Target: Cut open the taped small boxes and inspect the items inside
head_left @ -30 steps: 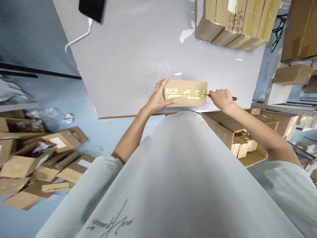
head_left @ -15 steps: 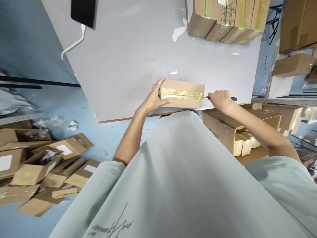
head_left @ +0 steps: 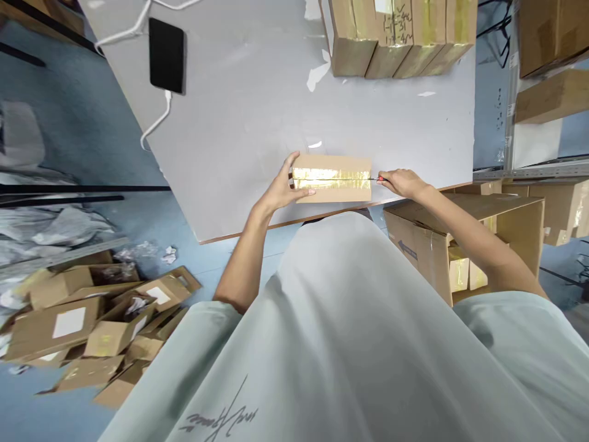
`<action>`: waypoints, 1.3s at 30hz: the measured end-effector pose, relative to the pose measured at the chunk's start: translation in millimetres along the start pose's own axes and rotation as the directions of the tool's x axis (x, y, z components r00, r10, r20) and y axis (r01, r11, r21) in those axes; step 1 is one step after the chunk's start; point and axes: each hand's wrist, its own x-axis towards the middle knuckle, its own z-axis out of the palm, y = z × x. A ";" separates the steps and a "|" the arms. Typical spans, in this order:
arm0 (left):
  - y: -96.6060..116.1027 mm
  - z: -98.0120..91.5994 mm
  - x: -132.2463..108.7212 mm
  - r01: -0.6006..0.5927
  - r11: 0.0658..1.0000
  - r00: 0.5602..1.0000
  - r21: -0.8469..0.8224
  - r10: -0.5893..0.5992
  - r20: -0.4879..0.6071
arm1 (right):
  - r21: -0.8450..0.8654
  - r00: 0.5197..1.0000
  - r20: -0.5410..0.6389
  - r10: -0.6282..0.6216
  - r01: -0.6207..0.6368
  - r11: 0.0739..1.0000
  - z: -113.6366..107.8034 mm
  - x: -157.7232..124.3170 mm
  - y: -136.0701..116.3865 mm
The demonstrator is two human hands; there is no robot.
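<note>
A small cardboard box [head_left: 331,195] lies on the table near its front edge, with shiny yellow tape along its top. A thin dark line runs lengthwise through the tape. My left hand [head_left: 286,186] grips the box's left end, thumb on the near side and fingers at the far corner. Off the right end, my right hand [head_left: 401,182] is closed around a thin-bladed knife [head_left: 380,178] with some red at the front of its handle. The blade points left at the taped seam; whether its tip touches the box is hard to tell.
Several taped boxes [head_left: 405,58] stand at the table's [head_left: 239,116] back right. A black phone [head_left: 166,56] with a white cable lies back left. Opened cartons [head_left: 110,331] are heaped on the floor at left. A large carton [head_left: 416,242] holding boxes stands at right, near shelving.
The view has shifted, bringing more of the phone and cable into sight. My right hand with the knife sits slightly farther from the box's right end. My left hand keeps its grip.
</note>
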 end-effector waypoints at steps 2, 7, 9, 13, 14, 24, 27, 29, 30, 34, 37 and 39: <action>-1.1 -0.9 0.8 0.021 1.000 1.000 0.020 -0.021 0.006 | 0.045 0.999 -0.050 -0.011 0.013 0.999 14.2 0.2 -0.6; -1.8 -3.7 0.3 0.064 0.998 0.998 -0.004 -0.064 0.003 | 0.044 0.964 -0.265 0.028 -0.016 0.999 54.4 -3.1 -8.0; -0.8 -5.3 -1.6 0.081 0.997 0.997 -0.010 -0.081 -0.007 | 0.074 0.942 -0.333 0.043 -0.020 0.997 69.2 -1.8 -11.2; 0.5 -17.1 -6.5 0.121 0.992 0.992 -0.024 -0.121 -0.023 | 0.353 0.891 -0.432 0.140 0.024 0.935 92.1 8.6 -16.1; 0.4 -22.5 -8.3 0.136 0.990 0.990 -0.024 -0.137 -0.028 | 0.463 0.868 -0.455 0.199 0.040 0.885 96.2 12.5 -16.9; -7.9 -75.9 -49.1 0.360 0.933 0.920 0.025 -0.350 -0.175 | 0.973 0.873 -0.228 0.432 0.187 0.136 107.2 57.3 -88.9; -11.4 -77.1 -60.6 0.402 0.915 0.889 -0.026 -0.397 -0.228 | 0.947 0.857 -0.314 0.410 0.249 0.204 91.3 49.9 -118.2; -14.7 -68.7 -62.1 0.410 0.908 0.880 -0.088 -0.419 -0.226 | 0.910 0.828 -0.384 0.409 0.266 0.318 74.5 35.0 -124.1; -16.6 -61.1 -60.0 0.405 0.906 0.880 -0.124 -0.423 -0.216 | 0.887 0.812 -0.417 0.409 0.267 0.376 64.8 25.2 -122.4; -22.9 -12.7 -30.3 0.324 0.895 0.913 -0.307 -0.381 -0.146 | 0.787 0.725 -0.532 0.437 0.233 0.572 24.1 -15.6 -94.6; -24.3 26.1 3.6 0.259 0.860 0.942 -0.439 -0.325 -0.080 | 0.692 0.643 -0.613 0.460 0.154 0.705 5.1 -33.1 -69.3; -24.6 45.7 22.3 0.247 0.836 0.954 -0.490 -0.298 -0.028 | 0.626 0.631 -0.648 0.426 0.124 0.770 2.8 -36.2 -58.6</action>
